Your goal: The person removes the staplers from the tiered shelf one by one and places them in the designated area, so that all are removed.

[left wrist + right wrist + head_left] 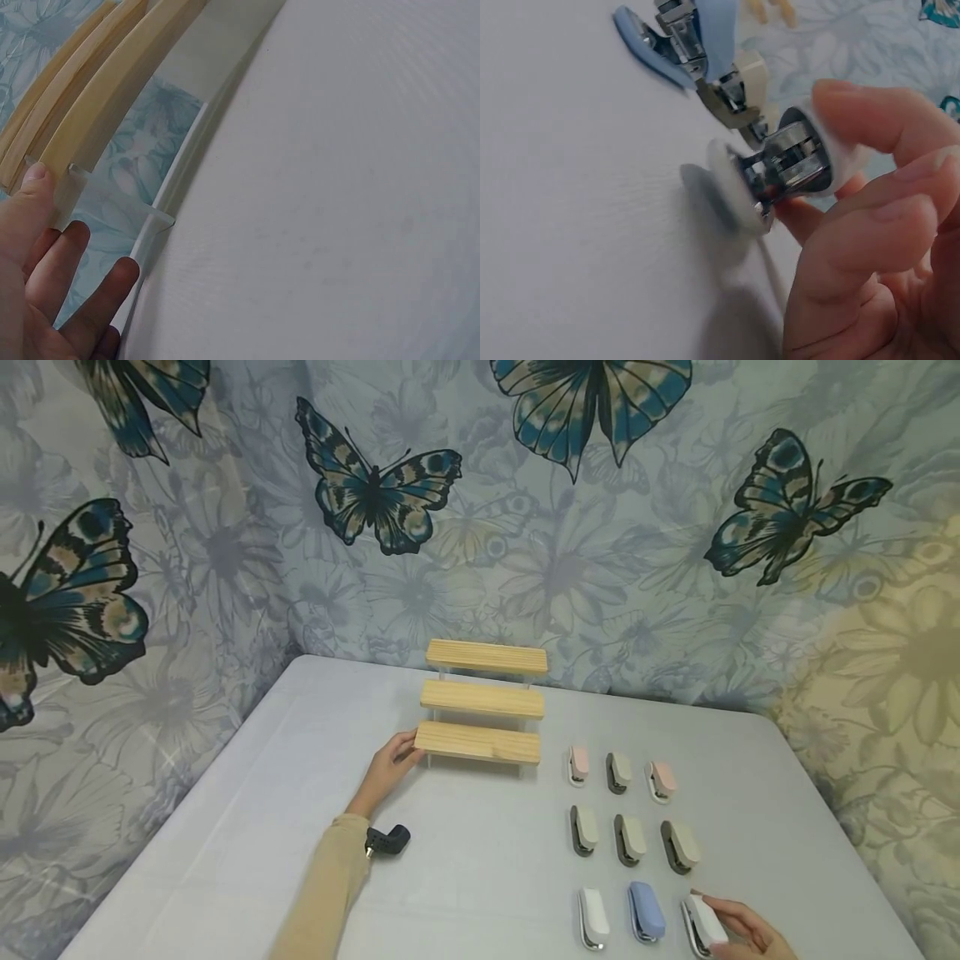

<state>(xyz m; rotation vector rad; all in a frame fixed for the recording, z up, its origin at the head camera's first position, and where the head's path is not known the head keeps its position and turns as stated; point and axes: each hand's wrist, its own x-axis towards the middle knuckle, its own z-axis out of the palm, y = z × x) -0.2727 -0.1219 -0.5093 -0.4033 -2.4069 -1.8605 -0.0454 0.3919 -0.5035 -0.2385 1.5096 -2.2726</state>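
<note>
A tiered stand with wooden steps (477,742) and clear supports is at the back of the table. My left hand (392,762) holds the left end of its lowest step, thumb (35,187) against the wood and the other fingers beside the clear support. At the front right, my right hand (750,931) pinches a white stapler (705,925) between thumb and fingers. The right wrist view shows this stapler's metal front (795,161) close over the table. A blue stapler (647,912) lies to its left, followed by another white stapler (593,918).
Behind the front row stand beige and grey staplers (630,839). Farther back is a row with pink staplers (578,763) either side of a beige one (618,772). A white-covered table (225,827) bears everything, with butterfly-patterned cloth (562,568) behind and at the sides.
</note>
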